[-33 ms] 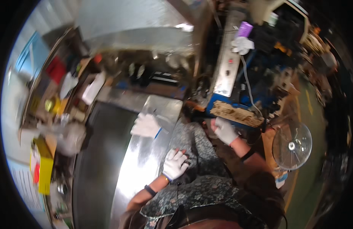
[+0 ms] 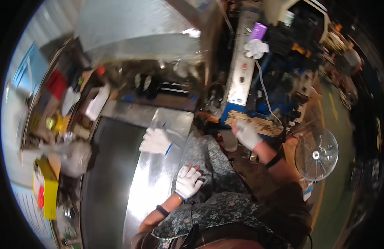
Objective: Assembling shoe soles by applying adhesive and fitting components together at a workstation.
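My left hand (image 2: 188, 182), in a white fingerless glove, lies on the floral apron (image 2: 219, 178) over my lap. Its fingers are loosely apart and hold nothing. My right hand (image 2: 248, 136), gloved the same way, reaches to the near edge of a torn, ridged brown board (image 2: 262, 125). Its fingers stretch out open over that edge; whether they touch it is unclear. A loose white glove (image 2: 154, 141) with a blue cuff edge lies on the shiny metal table (image 2: 148, 186) to the left.
The brown board rests on a blue base below a long metal plate (image 2: 240, 79). A white glove (image 2: 256, 49) and purple box (image 2: 258, 31) sit on its far end. A grey cable (image 2: 264, 89) runs beside it. A clear round disc (image 2: 316, 154) stands right; cluttered shelves (image 2: 61, 120) line the left.
My right hand has moved a little up and forward, onto the brown board's edge. My left hand stays on the apron. The whole view has shifted slightly.
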Motion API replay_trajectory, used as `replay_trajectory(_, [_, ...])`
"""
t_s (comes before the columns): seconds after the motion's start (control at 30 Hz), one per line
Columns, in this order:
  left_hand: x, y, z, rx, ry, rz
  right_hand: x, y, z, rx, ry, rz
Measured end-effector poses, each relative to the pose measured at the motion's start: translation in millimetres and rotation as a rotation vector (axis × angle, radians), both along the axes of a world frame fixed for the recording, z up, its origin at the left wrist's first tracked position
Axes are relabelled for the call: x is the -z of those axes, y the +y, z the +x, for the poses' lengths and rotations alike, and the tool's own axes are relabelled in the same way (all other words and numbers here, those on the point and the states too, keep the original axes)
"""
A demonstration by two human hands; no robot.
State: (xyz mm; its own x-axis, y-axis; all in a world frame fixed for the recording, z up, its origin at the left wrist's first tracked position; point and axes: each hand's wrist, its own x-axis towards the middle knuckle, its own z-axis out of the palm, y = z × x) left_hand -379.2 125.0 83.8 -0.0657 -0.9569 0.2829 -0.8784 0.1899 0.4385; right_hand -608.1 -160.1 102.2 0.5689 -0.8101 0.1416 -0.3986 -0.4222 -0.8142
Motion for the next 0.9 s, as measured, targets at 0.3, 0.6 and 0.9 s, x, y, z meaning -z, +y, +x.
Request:
replay_trajectory(0.3, [4.4, -25.2, -2.6, 0.033, -0.003, -0.05, -297.7, -313.8, -99.8, 0.703, 0.053, -0.762])
replay_trajectory(0.6, [10.8, -46.9, -0.8, 0.011, 0.002, -0.003, -371.4, -470.6, -124.7, 0.812, 0.403, -0.583])
replay_trajectory(0.9, [9.8, -59.4, -0.5, 0.056, -0.1, -0.048, -371.7, -476.7, -107.7, 0.911, 0.525, -0.625])
